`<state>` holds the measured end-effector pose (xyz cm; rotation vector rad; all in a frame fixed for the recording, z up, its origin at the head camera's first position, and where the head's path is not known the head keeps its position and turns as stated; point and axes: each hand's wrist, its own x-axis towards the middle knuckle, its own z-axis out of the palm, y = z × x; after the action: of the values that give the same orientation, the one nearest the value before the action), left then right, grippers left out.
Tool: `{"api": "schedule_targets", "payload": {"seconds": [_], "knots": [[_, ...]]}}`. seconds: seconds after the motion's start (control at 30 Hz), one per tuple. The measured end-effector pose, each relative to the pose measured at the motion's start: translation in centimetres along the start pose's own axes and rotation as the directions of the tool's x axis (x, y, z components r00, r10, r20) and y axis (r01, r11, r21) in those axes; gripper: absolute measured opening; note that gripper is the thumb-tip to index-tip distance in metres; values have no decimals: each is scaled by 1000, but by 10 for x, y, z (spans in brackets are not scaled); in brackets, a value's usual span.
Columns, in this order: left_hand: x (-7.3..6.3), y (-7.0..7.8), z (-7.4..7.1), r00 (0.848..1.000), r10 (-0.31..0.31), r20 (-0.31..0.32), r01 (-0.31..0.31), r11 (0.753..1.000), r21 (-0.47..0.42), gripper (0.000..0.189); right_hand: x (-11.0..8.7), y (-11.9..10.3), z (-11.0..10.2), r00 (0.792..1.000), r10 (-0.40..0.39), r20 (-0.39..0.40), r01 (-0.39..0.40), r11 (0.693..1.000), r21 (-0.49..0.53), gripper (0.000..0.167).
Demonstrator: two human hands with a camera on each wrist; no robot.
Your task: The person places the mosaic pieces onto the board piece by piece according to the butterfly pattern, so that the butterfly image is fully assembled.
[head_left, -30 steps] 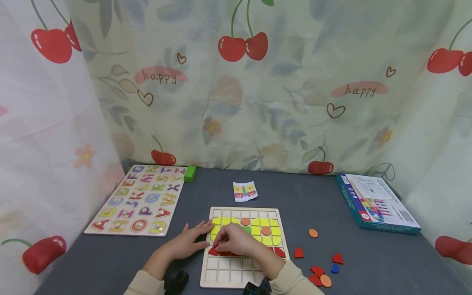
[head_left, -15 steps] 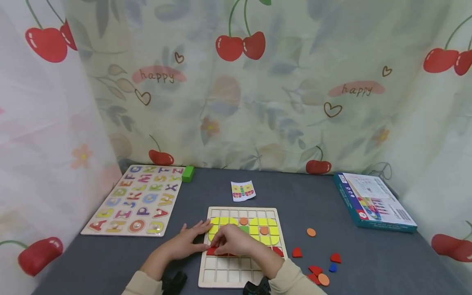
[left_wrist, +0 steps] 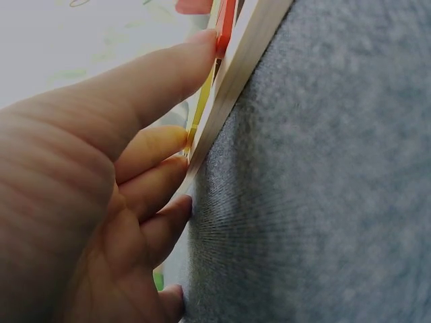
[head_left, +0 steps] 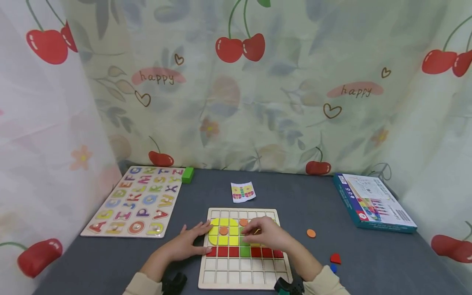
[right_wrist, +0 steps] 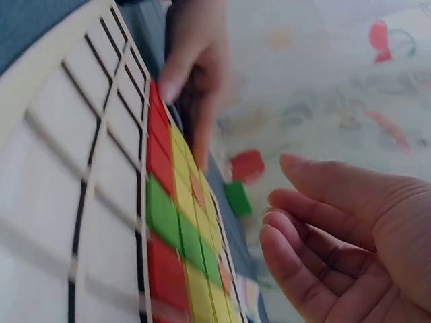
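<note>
A wooden grid board point(head_left: 226, 278) holds a pattern of coloured tiles. Yellow tiles point(head_left: 234, 240) and orange discs point(head_left: 223, 231) fill the upper part, and a green column runs down the middle. Below them, a row of red tiles point(head_left: 223, 251) has one green tile point(head_left: 245, 251) at its centre. My left hand point(head_left: 186, 242) rests along the board's left edge, its thumb touching the leftmost red tile point(left_wrist: 226, 32). Above the board's right half hovers my right hand point(head_left: 271, 233), covering some tiles. In the right wrist view its fingers are loosely bent, with nothing between them and the thumb.
Behind the board lies a small pattern card point(head_left: 243, 191). An alphabet puzzle point(head_left: 146, 221) with a green block point(head_left: 187, 175) at its corner lies left. To the right are a flat box point(head_left: 383, 205), an orange disc point(head_left: 311, 233), a red piece point(head_left: 335, 258) and a blue piece point(head_left: 333, 268).
My right hand has left the left end of the red row and moved right and up over the board, uncovering that row. My left hand stays in place.
</note>
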<state>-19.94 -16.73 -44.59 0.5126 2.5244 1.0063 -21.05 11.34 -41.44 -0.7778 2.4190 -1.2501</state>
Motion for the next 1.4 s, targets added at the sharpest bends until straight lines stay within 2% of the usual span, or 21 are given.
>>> {"api": "schedule_targets", "payload": {"seconds": [0.17, 0.3, 0.43, 0.6, 0.73, 0.97, 1.17, 1.4], "knots": [[1, -1, 1, 1000, -6, -2, 6, 1000, 1, 74, -30, 23, -29, 997, 49, -52, -49, 999, 7, 30], [0, -1, 1, 1000, -11, -5, 11, 1000, 0, 75, -51, 32, -46, 993, 97, -70, -97, 995, 9, 31], [0, 0, 1, 1000, -9, -5, 9, 1000, -3, 75, -67, 37, -59, 987, 138, -83, -138, 990, 0, 30], [1, 0, 0, 1000, -7, -9, 7, 1000, 6, 75, -81, 47, -66, 986, 152, -69, -153, 988, -16, 29], [1, 0, 1, 1000, -10, -16, 10, 1000, 11, 76, -88, 59, -66, 984, 167, -61, -167, 986, -6, 32], [0, 0, 1, 1000, -9, -7, 9, 1000, 1, 75, -94, 77, -61, 969, 242, -52, -239, 970, 53, 36], [0, 1, 1, 1000, -21, -8, 21, 1000, 6, 75, -93, 78, -58, 962, 259, -84, -257, 966, 41, 35], [0, 1, 2, 999, -31, -10, 31, 999, 11, 76, -92, 75, -57, 964, 248, -98, -249, 969, 1, 30]]}}
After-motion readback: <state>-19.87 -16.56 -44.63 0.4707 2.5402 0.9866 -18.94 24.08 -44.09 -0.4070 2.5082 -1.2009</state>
